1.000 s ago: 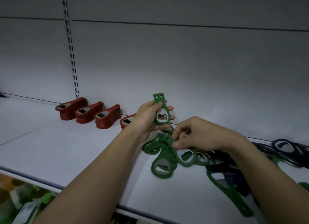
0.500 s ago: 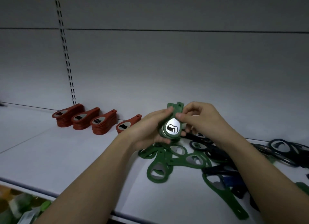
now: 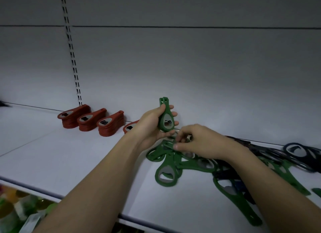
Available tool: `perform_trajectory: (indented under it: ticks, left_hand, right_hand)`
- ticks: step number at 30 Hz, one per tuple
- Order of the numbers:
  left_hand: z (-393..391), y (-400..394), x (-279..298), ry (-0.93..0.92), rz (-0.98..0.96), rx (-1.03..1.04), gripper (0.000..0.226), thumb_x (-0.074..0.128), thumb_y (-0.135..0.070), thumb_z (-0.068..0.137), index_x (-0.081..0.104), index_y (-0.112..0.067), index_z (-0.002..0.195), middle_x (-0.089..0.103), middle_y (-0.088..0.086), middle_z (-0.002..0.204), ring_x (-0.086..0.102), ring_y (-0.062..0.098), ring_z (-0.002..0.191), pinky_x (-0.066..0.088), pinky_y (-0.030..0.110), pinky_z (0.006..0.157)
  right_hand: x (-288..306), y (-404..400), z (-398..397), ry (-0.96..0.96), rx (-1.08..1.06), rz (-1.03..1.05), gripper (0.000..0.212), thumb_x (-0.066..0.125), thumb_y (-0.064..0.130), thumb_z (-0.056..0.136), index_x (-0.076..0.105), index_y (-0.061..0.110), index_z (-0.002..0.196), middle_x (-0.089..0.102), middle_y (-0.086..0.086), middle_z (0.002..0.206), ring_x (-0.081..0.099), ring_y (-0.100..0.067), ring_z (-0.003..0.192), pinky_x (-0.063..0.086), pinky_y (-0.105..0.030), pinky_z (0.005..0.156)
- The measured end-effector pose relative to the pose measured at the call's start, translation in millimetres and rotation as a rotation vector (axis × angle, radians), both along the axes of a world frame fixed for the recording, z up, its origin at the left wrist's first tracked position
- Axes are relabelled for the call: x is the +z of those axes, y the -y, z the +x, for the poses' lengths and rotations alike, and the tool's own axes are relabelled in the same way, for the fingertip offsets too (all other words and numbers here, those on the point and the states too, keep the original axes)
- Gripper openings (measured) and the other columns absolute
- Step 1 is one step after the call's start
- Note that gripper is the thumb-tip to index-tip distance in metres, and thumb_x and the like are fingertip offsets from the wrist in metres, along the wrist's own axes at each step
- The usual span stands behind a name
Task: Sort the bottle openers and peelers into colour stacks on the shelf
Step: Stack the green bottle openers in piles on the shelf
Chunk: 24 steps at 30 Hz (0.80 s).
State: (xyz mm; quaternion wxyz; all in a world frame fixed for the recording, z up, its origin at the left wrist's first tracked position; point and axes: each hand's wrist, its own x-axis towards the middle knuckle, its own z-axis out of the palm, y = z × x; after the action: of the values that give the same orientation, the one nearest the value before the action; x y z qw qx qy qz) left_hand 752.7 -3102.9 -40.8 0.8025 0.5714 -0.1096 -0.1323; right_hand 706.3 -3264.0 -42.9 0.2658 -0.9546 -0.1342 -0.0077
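My left hand grips a small stack of green bottle openers, held upright above the shelf with the handles pointing up. Just below it, my right hand reaches down into a loose pile of green openers and pinches one green piece at its top. To the right lie several dark blue or black openers, mixed with more green ones. Three red stacks stand in a row at the back left, and a fourth red stack shows partly behind my left wrist.
The white shelf stretches left of the piles, its front edge running across the bottom. A slotted upright rises on the back wall. Coloured goods sit blurred on a lower shelf at bottom left.
My right hand left the green stack held in my left hand and dropped to the loose green pile. The left hand stayed raised with its stack.
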Motion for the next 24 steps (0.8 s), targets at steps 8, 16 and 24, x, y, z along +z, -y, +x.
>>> perform_trajectory:
  ticks: [8, 16, 24]
  left_hand:
    - [-0.3, 0.1, 0.2, -0.004, -0.114, 0.011, 0.027, 0.046, -0.030, 0.103, 0.057, -0.008, 0.115, 0.065, 0.015, 0.115, 0.073, 0.029, 0.090, 0.061, 0.036, 0.063]
    - [4.4, -1.1, -0.4, 0.032, -0.155, 0.162, 0.033, 0.037, -0.036, 0.106, 0.055, -0.010, 0.114, 0.069, 0.007, 0.099, 0.074, 0.018, 0.075, 0.054, 0.023, 0.046]
    - [4.5, -3.3, -0.1, -0.026, -0.191, 0.181, 0.030, 0.035, -0.029, 0.107, 0.052, -0.006, 0.119, 0.067, 0.011, 0.100, 0.073, 0.020, 0.072, 0.055, 0.026, 0.048]
  right_hand:
    - [-0.4, -3.8, -1.6, 0.020, 0.002, -0.024, 0.019, 0.075, 0.033, 0.083, 0.066, 0.022, 0.096, 0.066, 0.004, 0.092, 0.058, -0.002, 0.066, 0.043, -0.016, 0.060]
    - [17.5, 14.8, -2.8, 0.071, -0.160, 0.273, 0.013, 0.075, 0.035, 0.082, 0.071, 0.024, 0.089, 0.070, 0.004, 0.089, 0.059, 0.001, 0.060, 0.044, -0.014, 0.056]
    - [20.1, 14.2, -4.4, 0.095, -0.237, 0.397, 0.011, 0.073, 0.030, 0.085, 0.073, 0.019, 0.087, 0.070, 0.004, 0.077, 0.056, 0.005, 0.051, 0.042, -0.008, 0.048]
